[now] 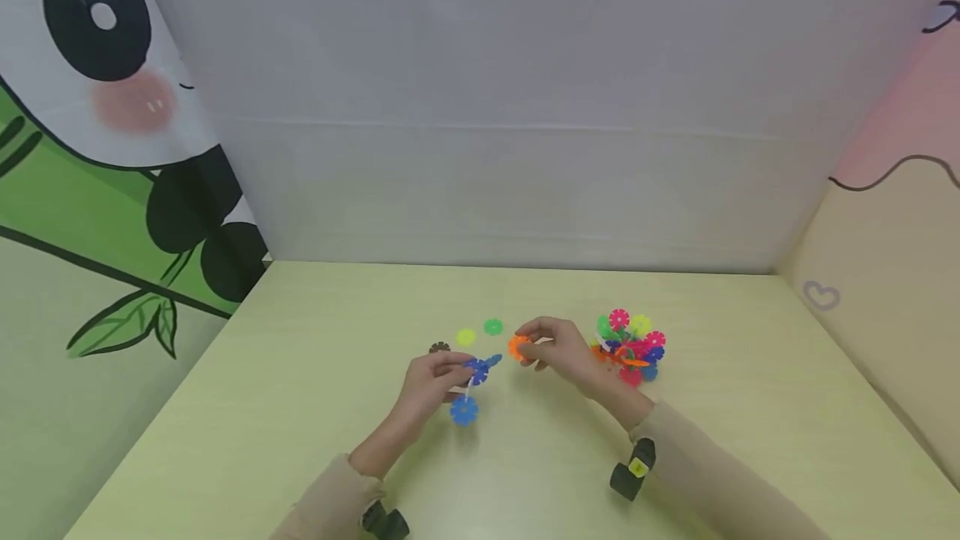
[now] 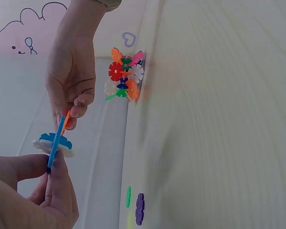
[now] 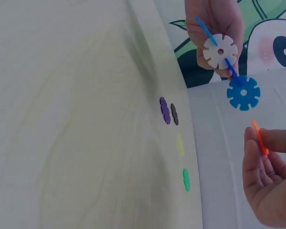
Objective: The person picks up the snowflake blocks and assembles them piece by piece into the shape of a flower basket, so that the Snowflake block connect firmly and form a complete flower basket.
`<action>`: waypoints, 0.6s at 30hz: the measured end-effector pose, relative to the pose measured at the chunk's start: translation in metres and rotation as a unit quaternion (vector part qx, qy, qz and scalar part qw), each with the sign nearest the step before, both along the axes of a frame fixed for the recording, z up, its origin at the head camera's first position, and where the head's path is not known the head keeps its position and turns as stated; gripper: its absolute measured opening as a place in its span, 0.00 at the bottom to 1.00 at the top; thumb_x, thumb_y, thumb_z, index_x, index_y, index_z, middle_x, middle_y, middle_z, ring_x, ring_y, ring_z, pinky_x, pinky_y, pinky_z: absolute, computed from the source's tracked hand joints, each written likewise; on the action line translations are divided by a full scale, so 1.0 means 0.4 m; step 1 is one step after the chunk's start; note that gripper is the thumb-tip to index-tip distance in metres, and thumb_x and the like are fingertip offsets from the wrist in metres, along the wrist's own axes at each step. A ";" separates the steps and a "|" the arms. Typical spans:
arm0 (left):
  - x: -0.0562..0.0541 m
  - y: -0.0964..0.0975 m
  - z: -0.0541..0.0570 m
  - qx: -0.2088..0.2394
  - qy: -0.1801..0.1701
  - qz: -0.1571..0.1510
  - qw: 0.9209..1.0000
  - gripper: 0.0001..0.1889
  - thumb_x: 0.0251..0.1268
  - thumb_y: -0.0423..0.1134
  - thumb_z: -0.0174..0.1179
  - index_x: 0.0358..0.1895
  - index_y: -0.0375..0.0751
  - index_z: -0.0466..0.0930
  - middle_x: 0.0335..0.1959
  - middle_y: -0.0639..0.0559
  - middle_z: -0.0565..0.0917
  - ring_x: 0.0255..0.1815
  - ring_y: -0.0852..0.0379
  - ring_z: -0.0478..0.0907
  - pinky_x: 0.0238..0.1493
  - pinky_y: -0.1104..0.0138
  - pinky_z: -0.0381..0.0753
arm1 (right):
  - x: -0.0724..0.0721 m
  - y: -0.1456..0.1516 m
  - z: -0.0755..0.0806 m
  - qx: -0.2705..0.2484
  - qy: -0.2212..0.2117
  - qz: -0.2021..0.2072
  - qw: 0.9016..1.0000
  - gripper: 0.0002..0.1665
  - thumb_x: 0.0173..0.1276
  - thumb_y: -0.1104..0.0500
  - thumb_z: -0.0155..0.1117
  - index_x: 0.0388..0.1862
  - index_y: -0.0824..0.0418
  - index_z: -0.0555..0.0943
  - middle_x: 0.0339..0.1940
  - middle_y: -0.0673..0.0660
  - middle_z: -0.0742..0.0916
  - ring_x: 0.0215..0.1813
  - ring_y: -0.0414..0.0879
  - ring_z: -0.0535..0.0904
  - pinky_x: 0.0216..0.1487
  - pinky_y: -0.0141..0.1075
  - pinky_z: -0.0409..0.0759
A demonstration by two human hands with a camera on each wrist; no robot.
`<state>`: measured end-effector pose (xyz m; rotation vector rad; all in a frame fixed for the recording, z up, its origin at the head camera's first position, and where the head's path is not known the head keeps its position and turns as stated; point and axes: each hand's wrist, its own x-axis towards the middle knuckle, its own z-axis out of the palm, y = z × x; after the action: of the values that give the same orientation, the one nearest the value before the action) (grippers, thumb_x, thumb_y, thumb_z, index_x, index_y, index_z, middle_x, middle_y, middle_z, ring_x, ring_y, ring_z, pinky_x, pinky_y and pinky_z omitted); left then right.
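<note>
Between thumb and fingers, my left hand (image 1: 429, 386) holds several notched plastic discs slotted together. A white disc (image 3: 212, 47) sits in the middle of this piece, and a blue disc (image 1: 464, 417) hangs at its near end. Another blue disc (image 3: 235, 98) shows at the end facing my right hand in the right wrist view. My right hand (image 1: 562, 352) pinches a single orange disc (image 1: 515, 348) by its edge, just right of the joined piece. Both hands are raised over the table, and in the left wrist view the orange disc overlaps the blue one.
On the table beyond my hands lie a green disc (image 1: 492, 327), a yellow disc (image 1: 466, 337), a brown disc (image 1: 439, 347) and a purple disc (image 3: 165, 110). A mixed heap of colourful discs (image 1: 637, 347) stands beside my right forearm. A white wall (image 1: 480, 190) closes off the back.
</note>
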<state>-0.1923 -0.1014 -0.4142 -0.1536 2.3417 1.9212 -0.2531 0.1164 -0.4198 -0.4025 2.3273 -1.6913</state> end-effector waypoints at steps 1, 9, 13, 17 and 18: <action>0.001 0.002 0.001 -0.001 -0.001 -0.001 1.000 0.11 0.66 0.28 0.59 0.49 0.28 0.82 0.38 0.40 0.89 0.38 0.54 0.85 0.41 0.62 0.89 | 0.006 0.000 -0.002 -0.005 0.000 0.000 1.000 0.15 0.69 0.64 0.63 0.52 0.70 0.80 0.40 0.62 0.86 0.35 0.44 0.86 0.39 0.36 0.86; 0.004 0.016 -0.002 -0.004 0.000 -0.013 1.000 0.12 0.66 0.29 0.59 0.50 0.27 0.82 0.41 0.37 0.88 0.39 0.54 0.87 0.42 0.59 0.89 | 0.037 -0.004 -0.008 -0.031 -0.004 -0.010 0.999 0.15 0.69 0.65 0.62 0.52 0.72 0.79 0.43 0.64 0.86 0.33 0.43 0.86 0.37 0.33 0.85; 0.001 0.019 -0.008 -0.011 0.005 -0.013 1.000 0.12 0.66 0.30 0.60 0.50 0.27 0.82 0.40 0.38 0.88 0.39 0.54 0.86 0.41 0.60 0.89 | 0.042 -0.005 -0.004 -0.029 -0.007 -0.015 0.999 0.15 0.68 0.66 0.62 0.51 0.72 0.80 0.43 0.64 0.86 0.33 0.42 0.86 0.38 0.36 0.86; -0.003 0.022 -0.013 -0.020 0.010 -0.013 1.000 0.12 0.66 0.30 0.60 0.49 0.28 0.82 0.39 0.39 0.88 0.39 0.55 0.86 0.40 0.60 0.89 | 0.041 -0.005 -0.004 -0.022 -0.006 -0.008 1.000 0.15 0.68 0.65 0.63 0.51 0.72 0.81 0.43 0.65 0.87 0.32 0.41 0.85 0.38 0.36 0.86; -0.003 0.024 -0.013 -0.022 0.011 -0.013 1.000 0.12 0.66 0.30 0.60 0.49 0.28 0.82 0.38 0.39 0.88 0.39 0.55 0.86 0.40 0.60 0.89 | 0.040 -0.005 -0.005 -0.021 -0.005 -0.006 1.000 0.15 0.68 0.66 0.63 0.50 0.72 0.81 0.43 0.65 0.88 0.32 0.41 0.85 0.37 0.35 0.86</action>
<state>-0.1937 -0.0920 -0.4194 -0.1058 2.3898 1.8702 -0.2372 0.1142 -0.4220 -0.3862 2.2948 -1.7467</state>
